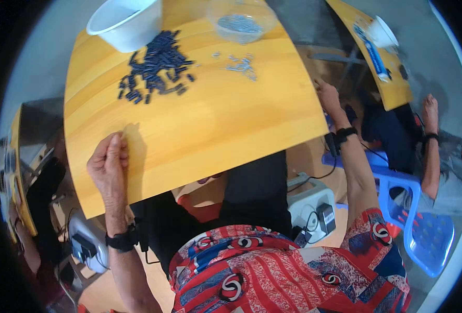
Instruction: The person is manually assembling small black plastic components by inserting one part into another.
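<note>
My left hand [108, 159] is over the near left part of the wooden table [231, 125], its thumb pressed against curled fingers. Anything in that pinch is too small or hidden to make out. At the table's right edge is my right hand [329, 97], fingers curled together; what they hold, if anything, does not show. Beyond my left hand lies a loose pile of short dark cylindrical pieces [160, 65]. To the right of that pile, small silvery metal pieces [242, 67] are scattered.
A white tub [126, 26] stands at the far left of the table, and a clear round container [241, 23] with more metal pieces at the far right. Another person's arm [431, 151] is at the right, by a blue plastic chair [418, 224] and a second table [392, 88].
</note>
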{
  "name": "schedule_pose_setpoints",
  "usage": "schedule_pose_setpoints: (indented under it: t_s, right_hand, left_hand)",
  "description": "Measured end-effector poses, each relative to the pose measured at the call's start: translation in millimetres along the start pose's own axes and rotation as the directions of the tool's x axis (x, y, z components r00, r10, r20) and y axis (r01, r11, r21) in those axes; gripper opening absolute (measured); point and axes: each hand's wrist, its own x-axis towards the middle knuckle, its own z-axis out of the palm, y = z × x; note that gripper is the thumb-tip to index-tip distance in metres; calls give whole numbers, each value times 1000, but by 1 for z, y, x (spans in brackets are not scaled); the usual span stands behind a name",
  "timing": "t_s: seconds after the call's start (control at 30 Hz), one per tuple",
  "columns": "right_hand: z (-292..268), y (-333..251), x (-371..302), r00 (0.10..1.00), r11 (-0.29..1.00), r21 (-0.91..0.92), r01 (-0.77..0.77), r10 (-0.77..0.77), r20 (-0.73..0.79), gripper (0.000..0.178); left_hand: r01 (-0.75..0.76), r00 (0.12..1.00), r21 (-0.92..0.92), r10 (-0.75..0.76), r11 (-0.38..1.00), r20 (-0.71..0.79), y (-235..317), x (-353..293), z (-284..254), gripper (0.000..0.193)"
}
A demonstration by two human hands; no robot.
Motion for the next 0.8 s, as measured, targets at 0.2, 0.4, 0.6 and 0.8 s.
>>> schedule_pose_setpoints:
  t_s: [0.2,0.4,0.6,0.8]
  right_hand:
    - [-33,4,-7,985,840,520,-158,171,23,34]
    - [-152,-157,-49,993,582,812,36,-114,38,27]
    - [-136,-267,-51,805,621,609,494,-591,-51,20]
    - [-119,-321,-30,793,637,569,520,-608,-45,18]
  left_hand:
    - [20,1000,-76,-20,997,3,5,0,9,17]
    - [-37,999,-27,38,999,27,-2,0,4,16]
    - [-95,994,-77,100,992,54,-6,5,10,16]
    - [-58,995,-109,66,992,71,-9,5,7,17]
